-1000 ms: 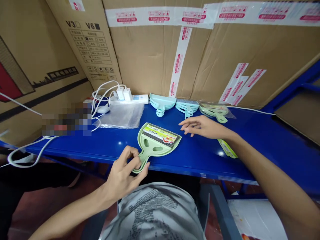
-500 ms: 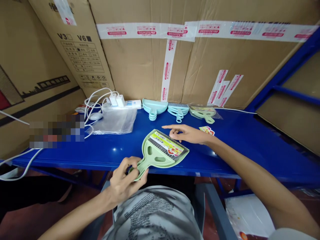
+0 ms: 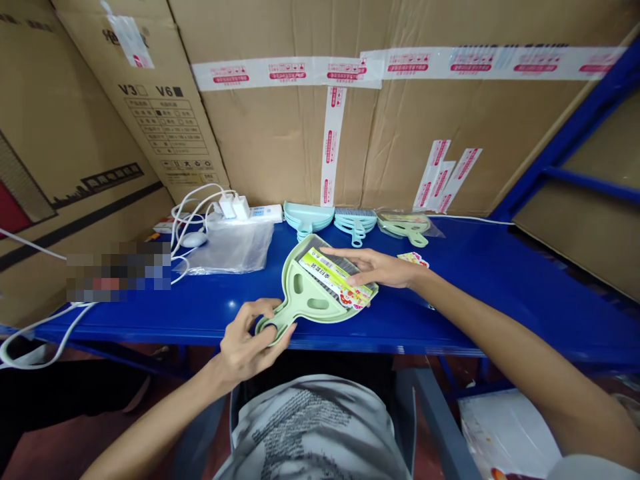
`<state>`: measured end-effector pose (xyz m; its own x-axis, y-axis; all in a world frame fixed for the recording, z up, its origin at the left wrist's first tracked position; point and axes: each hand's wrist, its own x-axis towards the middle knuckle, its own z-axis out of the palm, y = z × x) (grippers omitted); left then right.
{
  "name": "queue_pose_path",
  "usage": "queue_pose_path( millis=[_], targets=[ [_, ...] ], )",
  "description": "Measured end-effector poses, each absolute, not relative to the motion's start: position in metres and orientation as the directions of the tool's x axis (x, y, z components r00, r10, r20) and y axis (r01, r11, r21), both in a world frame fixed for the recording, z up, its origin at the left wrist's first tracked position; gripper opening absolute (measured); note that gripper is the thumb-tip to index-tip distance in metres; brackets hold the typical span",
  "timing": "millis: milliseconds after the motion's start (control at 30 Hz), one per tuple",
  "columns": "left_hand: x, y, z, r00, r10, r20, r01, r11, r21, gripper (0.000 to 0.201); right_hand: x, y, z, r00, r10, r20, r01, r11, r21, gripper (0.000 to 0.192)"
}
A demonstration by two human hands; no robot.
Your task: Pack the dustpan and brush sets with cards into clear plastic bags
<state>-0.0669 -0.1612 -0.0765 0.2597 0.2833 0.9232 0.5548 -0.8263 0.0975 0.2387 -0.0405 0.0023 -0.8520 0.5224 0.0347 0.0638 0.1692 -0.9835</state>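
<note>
Pale green dustpan (image 3: pixel 313 303) (yellow label (image 3: pixel 334 278)) — glossy blue table (image 3: pixel 490 280)

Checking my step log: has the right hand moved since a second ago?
Yes. The right hand has come off the blue shelf, away from the wrapped green set at the back, onto the label card on the green dustpan.

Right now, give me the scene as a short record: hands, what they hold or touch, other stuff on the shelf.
left hand: grips the handle of the green dustpan
right hand: fingers rest on the label card lying in the dustpan
dustpan: at the front edge of the blue shelf, handle past the edge
back row: stacked blue dustpans, blue brushes, bagged green set
left side: plastic bags, power strip with white cables
behind: taped cardboard boxes
</note>
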Motion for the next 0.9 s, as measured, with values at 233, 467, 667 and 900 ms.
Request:
queue_pose_path(
  millis=[233,467,667,900],
  targets=[
    [-0.077,-0.156,-0.058,0.349,0.197,0.916,0.554,-0.832,-0.032,0.042,0.241,-0.041,0.000,-0.864,0.499,0.071,0.023,0.179,-0.984,0.087],
    [-0.101,-0.148,-0.049,0.459,0.137,0.878,0.508,-0.851,-0.133,0.040,0.240,-0.046,0.006,-0.877,0.478,0.046,0.095,0.265,-0.959,0.089],
    [-0.116,-0.137,-0.042,0.452,0.186,0.873,0.513,-0.855,-0.083,0.035,0.244,-0.044,0.011,-0.859,0.505,0.086,0.080,0.299,-0.951,0.093],
    [-0.113,-0.132,-0.033,0.467,0.154,0.871,0.527,-0.839,-0.134,0.034,0.244,-0.048,0.012,-0.844,0.520,0.129,-0.034,0.188,-0.982,0.103]
  ],
)
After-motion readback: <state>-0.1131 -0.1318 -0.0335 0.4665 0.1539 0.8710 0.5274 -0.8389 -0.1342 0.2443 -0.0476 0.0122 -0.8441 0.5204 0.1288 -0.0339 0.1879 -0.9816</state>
